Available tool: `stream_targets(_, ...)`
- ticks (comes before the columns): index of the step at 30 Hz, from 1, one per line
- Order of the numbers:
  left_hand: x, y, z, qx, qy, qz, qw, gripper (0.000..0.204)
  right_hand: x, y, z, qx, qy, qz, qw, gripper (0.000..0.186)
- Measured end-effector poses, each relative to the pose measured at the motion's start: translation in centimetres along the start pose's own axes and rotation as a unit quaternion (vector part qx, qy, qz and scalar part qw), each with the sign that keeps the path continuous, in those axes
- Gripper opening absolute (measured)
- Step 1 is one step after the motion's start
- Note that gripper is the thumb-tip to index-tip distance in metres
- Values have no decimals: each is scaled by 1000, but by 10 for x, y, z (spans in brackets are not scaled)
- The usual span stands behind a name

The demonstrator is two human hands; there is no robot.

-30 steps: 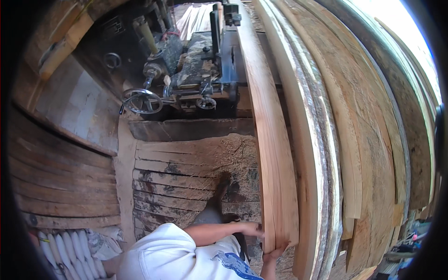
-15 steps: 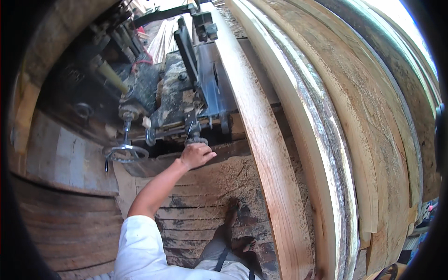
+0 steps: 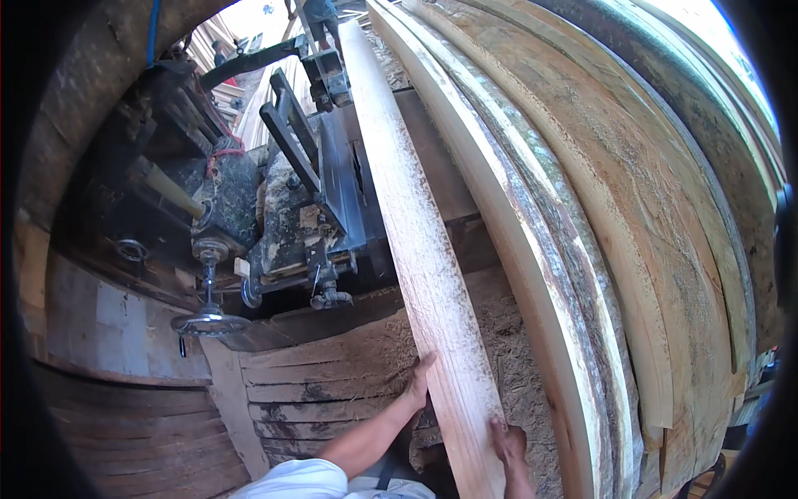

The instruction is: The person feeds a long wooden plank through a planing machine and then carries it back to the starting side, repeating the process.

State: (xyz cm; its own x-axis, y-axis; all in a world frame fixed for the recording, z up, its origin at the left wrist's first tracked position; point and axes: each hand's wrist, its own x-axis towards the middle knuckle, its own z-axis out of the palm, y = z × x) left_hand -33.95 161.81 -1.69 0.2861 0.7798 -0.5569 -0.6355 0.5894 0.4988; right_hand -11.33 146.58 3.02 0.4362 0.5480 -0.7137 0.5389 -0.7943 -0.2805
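Note:
A long pale plank (image 3: 416, 233), dusted with sawdust, runs lengthwise from the lower edge to beside the black sawing machine's upright guide (image 3: 301, 141). My left hand (image 3: 421, 378) holds the plank by its left edge, thumb side up, with the fingers mostly hidden. My right hand (image 3: 509, 442) grips the right edge nearer me, its thumb showing on top. A steel handwheel (image 3: 208, 323) and a smaller adjusting knob (image 3: 332, 295) sit on the machine's near side, left of the plank.
Stacked bark-edged boards (image 3: 549, 274) fill the right side. A sawdust-covered slatted floor (image 3: 316, 374) lies below the machine, beside wooden panels (image 3: 125, 324) at the left. Beyond the machine stands another person (image 3: 320, 18), among loose lumber.
My left hand has left the machine's knob and taken hold of the plank. The view has shifted, so the plank sits more steeply leftward and the co-worker has come into sight.

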Motion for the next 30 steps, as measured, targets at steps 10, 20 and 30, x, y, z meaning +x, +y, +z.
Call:
stream_targets(10,-111,-84,96,483,57,257,835,91,-2,62,39,499,-433,102,744,65)
stream_targets(20,-209,-187,117,712,-40,319,624,85,1,141,26,408,-191,-62,891,64)
stream_targets(30,-178,-172,75,185,46,80,978,83,14,150,-9,419,-180,-97,885,64)
